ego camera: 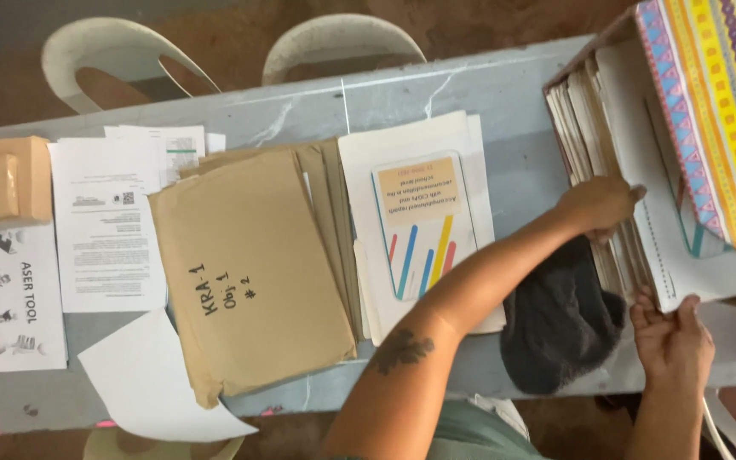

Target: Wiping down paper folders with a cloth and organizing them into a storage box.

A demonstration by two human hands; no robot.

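Note:
A box (726,102) with a bright striped, patterned side lies on the right of the grey table (504,94), packed with upright papers and folders (585,111). My left hand (598,204) reaches across the table, its fingers curled into the middle of that stack and gripping some sheets. At the near end of the stack is my right hand (670,336), with its fingers spread against the edge of a large white sheet (666,247). A dark grey cloth (560,319) lies under my left forearm.
A big brown envelope (249,273) with handwriting tops a pile of folders mid-table. Beside it lies a booklet (419,226) with coloured bars on white sheets. Printed pages (108,226), a loose white sheet (151,379) and a cardboard box (2,183) lie left. Two white plastic chairs (121,55) stand beyond the table.

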